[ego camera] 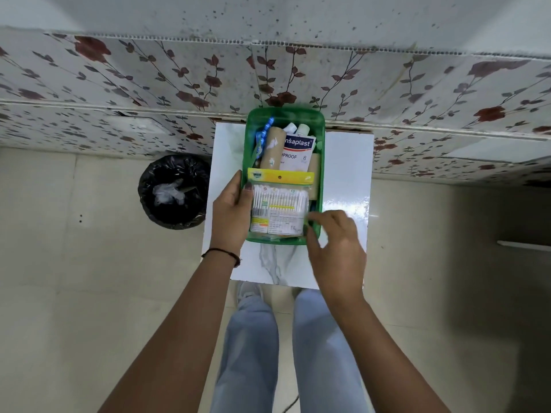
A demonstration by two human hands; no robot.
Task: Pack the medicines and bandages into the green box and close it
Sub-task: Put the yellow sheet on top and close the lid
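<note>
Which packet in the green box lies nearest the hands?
The cotton swab packet with the yellow header, at the box's near end between left hand and right hand. The plaster packet lies farther back.

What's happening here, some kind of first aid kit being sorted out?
Pretty much. A person stands over a small white table and is packing a green box. The left hand and right hand are settling a packet of cotton swabs on top at the near end. Behind it already lie a plaster box, a brown roll and some small bottles. The box is open, with no lid in view. A black-lined bin stands on the floor beside the table.
</note>
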